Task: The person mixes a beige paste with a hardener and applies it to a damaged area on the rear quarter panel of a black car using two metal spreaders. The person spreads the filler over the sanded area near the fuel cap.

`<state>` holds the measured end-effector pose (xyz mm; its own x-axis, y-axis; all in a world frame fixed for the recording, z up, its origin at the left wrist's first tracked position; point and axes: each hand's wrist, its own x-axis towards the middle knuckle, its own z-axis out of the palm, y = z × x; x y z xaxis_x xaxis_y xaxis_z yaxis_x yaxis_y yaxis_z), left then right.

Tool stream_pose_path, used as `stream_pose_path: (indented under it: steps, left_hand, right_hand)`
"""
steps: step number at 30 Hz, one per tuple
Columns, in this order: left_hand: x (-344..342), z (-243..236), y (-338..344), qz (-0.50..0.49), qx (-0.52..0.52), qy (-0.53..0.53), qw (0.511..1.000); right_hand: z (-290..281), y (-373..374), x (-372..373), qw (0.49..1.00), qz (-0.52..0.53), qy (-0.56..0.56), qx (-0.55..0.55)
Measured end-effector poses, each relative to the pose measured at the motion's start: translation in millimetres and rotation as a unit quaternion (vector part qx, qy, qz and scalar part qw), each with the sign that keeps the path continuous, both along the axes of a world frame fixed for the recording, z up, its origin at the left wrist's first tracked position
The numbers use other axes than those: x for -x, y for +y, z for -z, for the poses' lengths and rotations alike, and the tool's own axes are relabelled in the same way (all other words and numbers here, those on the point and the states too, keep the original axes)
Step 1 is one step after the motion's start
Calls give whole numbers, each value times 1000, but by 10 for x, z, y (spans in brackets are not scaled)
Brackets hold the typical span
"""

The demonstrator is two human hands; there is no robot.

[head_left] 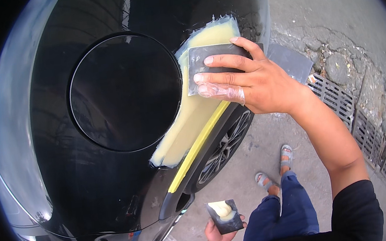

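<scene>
My right hand (263,79) presses a dark rectangular spreader (207,54) flat against the car's black panel, fingers laid over its face and thumb side at the upper edge. Clear film or tape wraps one finger. Around and below the spreader lies a smooth band of cream-coloured body filler (175,127), with bluish-grey ragged edges. Lower down, my left hand (219,235) grips a small dark plate (228,226) from beneath. A blob of cream filler paste (222,209) sits on that plate.
A round black flap (125,94) is set in the panel left of the filler. Yellow masking tape (199,148) edges the wheel arch above the wheel (223,147). Metal drain grates (334,95) and broken concrete (336,67) lie to the right. My sandalled feet (285,155) stand below.
</scene>
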<state>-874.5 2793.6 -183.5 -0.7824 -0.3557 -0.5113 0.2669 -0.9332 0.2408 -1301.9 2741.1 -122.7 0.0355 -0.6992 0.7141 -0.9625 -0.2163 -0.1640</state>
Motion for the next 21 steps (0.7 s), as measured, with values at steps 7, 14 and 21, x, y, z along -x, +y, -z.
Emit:
stream_pose_path:
  steps: [7, 14, 21]
  left_hand:
    - [55, 41, 0, -7, -1, 7, 1000]
    - [165, 52, -44, 0, 3, 15, 1000]
    - [222, 40, -43, 8, 3, 28, 1000]
  right_hand:
    - [-95, -129, 140, 998, -38, 45, -12]
    - [291, 28, 110, 999, 5, -40, -31]
    - [-35, 63, -269, 978, 93, -187, 28]
